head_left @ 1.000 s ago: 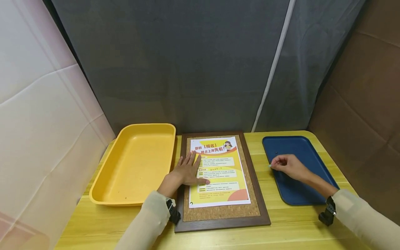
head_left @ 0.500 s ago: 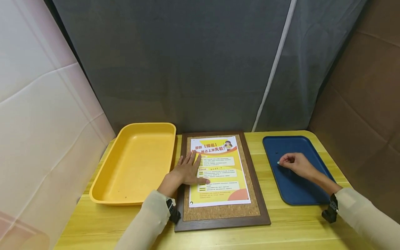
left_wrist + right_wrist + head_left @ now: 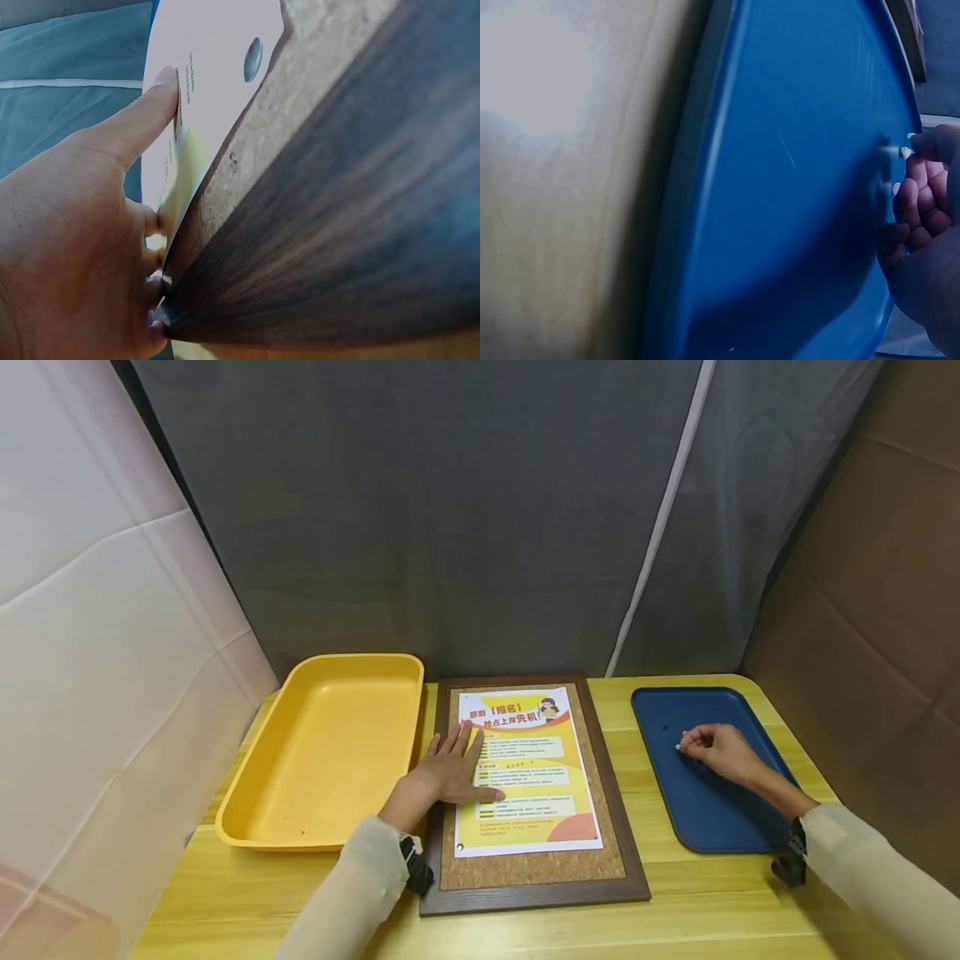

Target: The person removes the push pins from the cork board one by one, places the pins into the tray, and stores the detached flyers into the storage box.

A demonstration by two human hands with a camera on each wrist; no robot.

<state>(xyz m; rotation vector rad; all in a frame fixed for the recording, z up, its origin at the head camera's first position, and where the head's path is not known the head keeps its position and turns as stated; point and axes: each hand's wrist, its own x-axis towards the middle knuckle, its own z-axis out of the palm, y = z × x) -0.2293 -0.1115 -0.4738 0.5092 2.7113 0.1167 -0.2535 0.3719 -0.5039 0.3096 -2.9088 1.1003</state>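
My left hand [image 3: 448,777] lies spread on a printed yellow-and-white poster [image 3: 517,831], which is on a cork board [image 3: 540,868] with a dark brown frame. A silver thumbtack [image 3: 253,60] sits in the poster's near-left corner. Over a blue tray [image 3: 720,827] on the right, my right hand [image 3: 722,753] pinches a small pale thumbtack [image 3: 906,152] between thumb and fingertips. Its exact shape is too small to tell. The other fingers of that hand are curled in towards the palm.
A deep yellow tray [image 3: 337,752] stands left of the board, a few tiny specks on its floor. One small dark thing [image 3: 664,727] lies in the blue tray. Grey cloth [image 3: 420,527] hangs behind the wooden table [image 3: 705,910].
My right hand has moved right and slightly away from me, from the blue tray's left edge to over its floor, the small pale thumbtack still pinched. The left hand stays on the poster.
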